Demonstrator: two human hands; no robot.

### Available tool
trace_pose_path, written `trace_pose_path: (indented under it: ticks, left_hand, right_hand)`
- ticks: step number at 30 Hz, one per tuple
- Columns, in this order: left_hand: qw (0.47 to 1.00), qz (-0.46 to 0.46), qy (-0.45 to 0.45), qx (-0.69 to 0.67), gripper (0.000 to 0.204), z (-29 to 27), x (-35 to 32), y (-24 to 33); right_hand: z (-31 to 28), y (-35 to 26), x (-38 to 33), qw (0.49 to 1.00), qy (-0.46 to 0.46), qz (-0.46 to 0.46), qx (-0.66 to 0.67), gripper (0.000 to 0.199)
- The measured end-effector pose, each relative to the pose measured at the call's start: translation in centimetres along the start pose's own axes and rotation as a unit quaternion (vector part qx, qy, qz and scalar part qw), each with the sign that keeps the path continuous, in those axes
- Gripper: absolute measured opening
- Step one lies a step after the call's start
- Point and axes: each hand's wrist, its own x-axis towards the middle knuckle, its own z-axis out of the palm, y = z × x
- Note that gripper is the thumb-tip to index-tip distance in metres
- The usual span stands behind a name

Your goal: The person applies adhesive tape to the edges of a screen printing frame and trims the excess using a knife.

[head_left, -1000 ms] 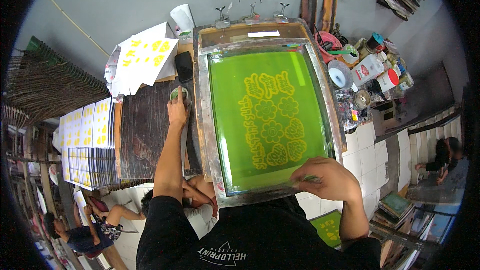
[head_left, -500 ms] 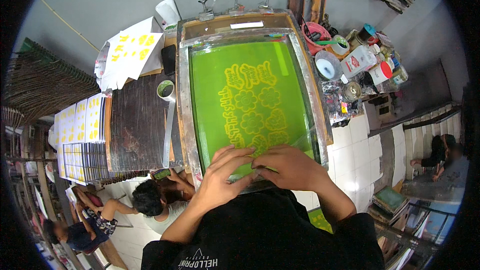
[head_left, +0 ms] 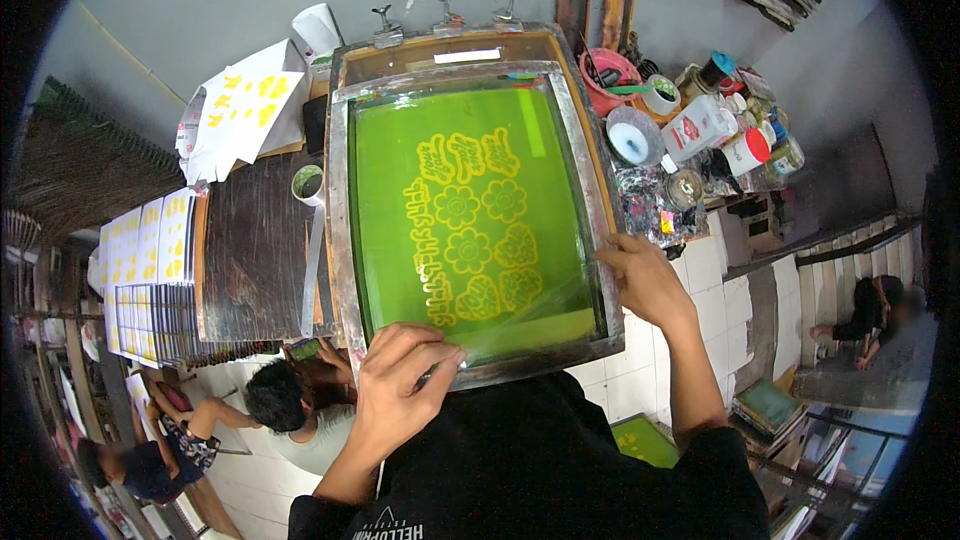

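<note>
In front of me lies a screen-printing frame point(head_left: 343, 190), its green mesh point(head_left: 390, 150) bearing lettering and flower outlines in yellow. My left hand point(head_left: 402, 375) is at the near left corner of the frame, thumb and fingers curled together. My right hand point(head_left: 645, 280) is at the frame's right edge, with thumb and forefinger pinched. A clear, shiny strip of film point(head_left: 545, 302) runs slantwise over the near right part of the mesh, between the two hands. The exact grip of the left fingers on it is partly hidden.
Clamps point(head_left: 447, 15) stand behind the frame. Bottles and jars point(head_left: 745, 152) and a pink bowl point(head_left: 608, 80) crowd the right. Printed sheets point(head_left: 150, 240) sit on a rack at left, near a steel ruler point(head_left: 313, 270) and tape roll point(head_left: 307, 183). A person point(head_left: 290, 400) sits close by at left.
My hands have parted: the right went to the frame's right edge, the left to its near left corner. The lower designs now show. The whole view has shifted slightly.
</note>
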Motion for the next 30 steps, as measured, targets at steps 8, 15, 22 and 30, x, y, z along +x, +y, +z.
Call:
trace_pose_path:
  ticks: [8,15,22,30]
  left_hand:
    - [0.999,0.02,-0.029,0.02,0.013,-0.9,1.5,0.9]
    - [0.999,0.002,-0.04,-0.009,0.012,-1.5,2.8,0.7]
    - [0.992,-0.106,0.016,-0.062,0.007,-4.6,7.9,-3.2]
    - [0.964,-0.197,0.045,-0.171,0.013,-3.8,19.1,-16.3]
  right_hand:
    - [0.0,2.0,1.4,0.995,0.004,-0.039,0.097,0.035]
    - [-2.4,3.4,2.7,0.991,-0.065,-0.095,0.065,0.018]
    - [-8.8,0.5,7.7,0.988,-0.07,0.001,0.14,0.015]
    - [-7.7,5.0,23.6,0.941,-0.082,0.018,0.328,0.011]
